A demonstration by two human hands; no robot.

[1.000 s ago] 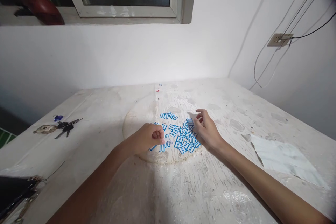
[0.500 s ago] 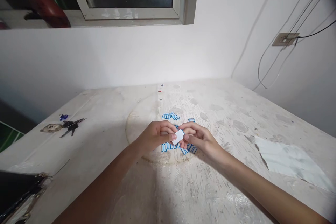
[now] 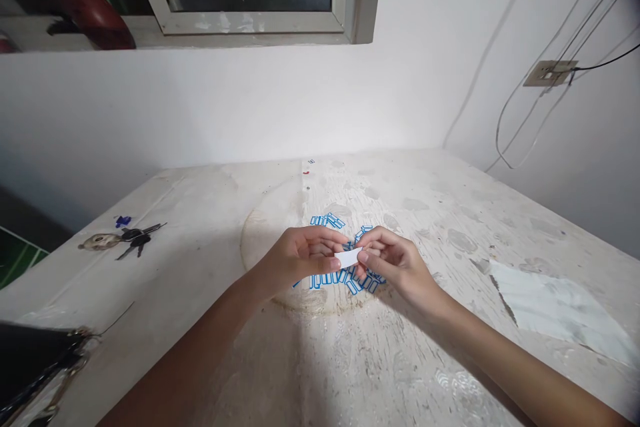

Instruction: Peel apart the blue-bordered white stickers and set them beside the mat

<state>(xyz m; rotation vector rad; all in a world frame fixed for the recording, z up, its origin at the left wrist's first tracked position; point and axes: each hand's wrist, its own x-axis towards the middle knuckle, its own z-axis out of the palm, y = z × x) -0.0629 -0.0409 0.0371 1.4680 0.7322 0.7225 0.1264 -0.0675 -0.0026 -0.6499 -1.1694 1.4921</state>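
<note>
Between my two hands is a small white piece of paper (image 3: 348, 257), slightly curved and held above the table. My left hand (image 3: 305, 256) pinches its left end between thumb and fingers. Its right end is gripped by my right hand (image 3: 393, 259) in the same way. Beneath and around the hands lie several small blue-outlined rectangular pieces (image 3: 327, 279), partly covered by my fingers. More of these blue-edged pieces (image 3: 334, 220) lie just beyond my left fingertips.
Keys with a fob (image 3: 135, 239) lie on the left of the table (image 3: 240, 373). A white cloth or sheet (image 3: 555, 303) is at the right. A black object (image 3: 35, 363) occupies the near left corner. Behind, a wall carries a socket (image 3: 550, 73) with cables.
The white paper has gone from a tilted, fuller face to a flatter, narrower, slightly bent strip. My right hand has shifted a little to the right; both hands still hold the paper.
</note>
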